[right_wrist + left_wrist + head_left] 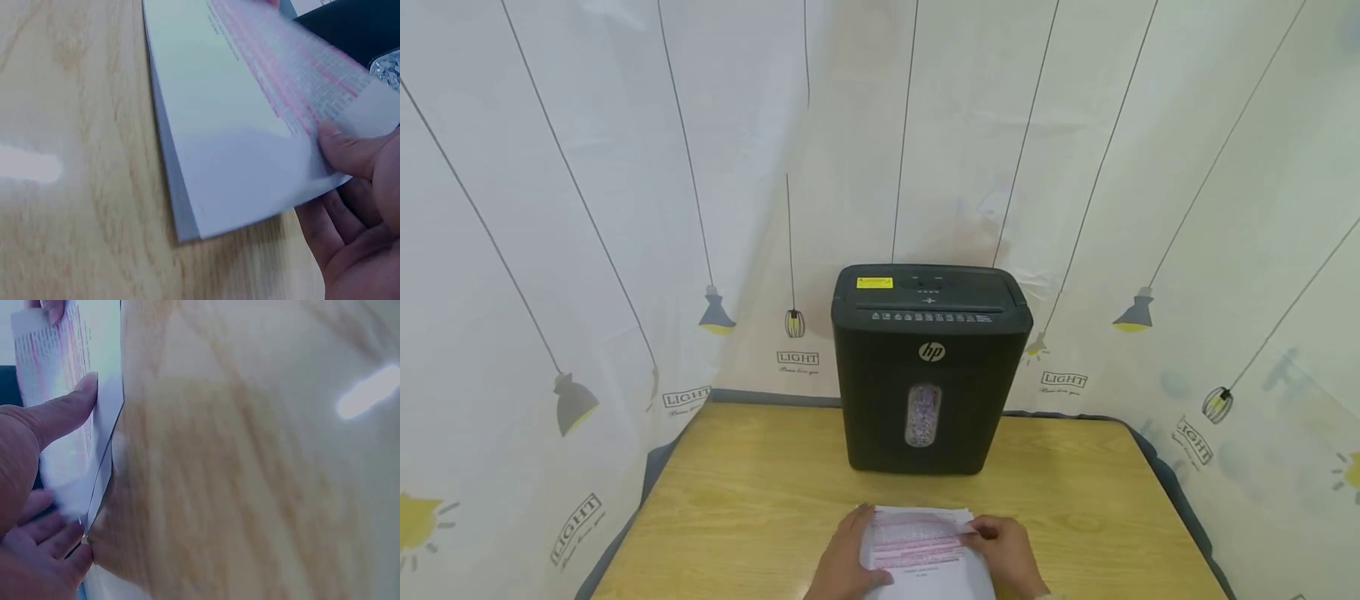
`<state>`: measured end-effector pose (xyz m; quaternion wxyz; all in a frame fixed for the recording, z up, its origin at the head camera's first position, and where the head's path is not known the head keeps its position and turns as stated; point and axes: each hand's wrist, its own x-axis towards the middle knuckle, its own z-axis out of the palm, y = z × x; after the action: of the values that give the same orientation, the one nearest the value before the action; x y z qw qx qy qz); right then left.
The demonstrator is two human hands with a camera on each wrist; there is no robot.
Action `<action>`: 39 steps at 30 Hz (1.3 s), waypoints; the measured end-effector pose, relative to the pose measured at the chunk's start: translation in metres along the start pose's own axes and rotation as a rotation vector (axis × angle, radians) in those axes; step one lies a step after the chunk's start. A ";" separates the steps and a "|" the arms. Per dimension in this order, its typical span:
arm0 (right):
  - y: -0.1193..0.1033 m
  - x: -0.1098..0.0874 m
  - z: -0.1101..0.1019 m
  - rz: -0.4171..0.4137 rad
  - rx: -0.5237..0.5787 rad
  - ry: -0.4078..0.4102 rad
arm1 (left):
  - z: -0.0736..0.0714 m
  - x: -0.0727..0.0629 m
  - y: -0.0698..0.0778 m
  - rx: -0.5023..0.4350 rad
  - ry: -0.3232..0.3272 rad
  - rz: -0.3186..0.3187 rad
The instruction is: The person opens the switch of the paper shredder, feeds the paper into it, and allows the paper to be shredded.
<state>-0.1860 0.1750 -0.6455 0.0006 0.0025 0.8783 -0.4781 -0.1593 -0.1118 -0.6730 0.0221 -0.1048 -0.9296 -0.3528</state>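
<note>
Head view: papers point(936, 582) with pink and dark print held over the near part of the worktop point(745, 500), in front of a black shredder point(887, 392). Left hand point(847, 560) grips their left side, thumb on top, other fingers around the edge. Right hand point(1007, 552) pinches the far right corner, thumb above, fingers beneath. Right wrist view: layers part slightly along one edge. Shredder upright; clear window point(923, 417) shows shredded bits, yellow label point(875, 282) on top. Behind it, a lamp-patterned curtain point(850, 167).
</note>
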 end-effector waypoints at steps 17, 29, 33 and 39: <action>0.000 0.001 0.000 0.072 0.038 -0.035 | -0.002 0.009 -0.004 -0.234 0.307 -0.032; -0.006 0.004 -0.012 0.030 0.061 0.042 | -0.016 0.019 0.008 -0.382 0.320 -0.046; -0.013 0.006 -0.018 0.037 0.071 0.028 | -0.023 0.023 0.013 -0.389 0.297 -0.076; -0.020 0.009 -0.022 0.068 0.102 0.014 | -0.033 0.028 0.020 -0.417 0.237 -0.120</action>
<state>-0.1946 0.1828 -0.6165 0.0107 0.0359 0.8522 -0.5219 -0.1835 -0.1146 -0.6319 0.0879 -0.0098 -0.8320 -0.5477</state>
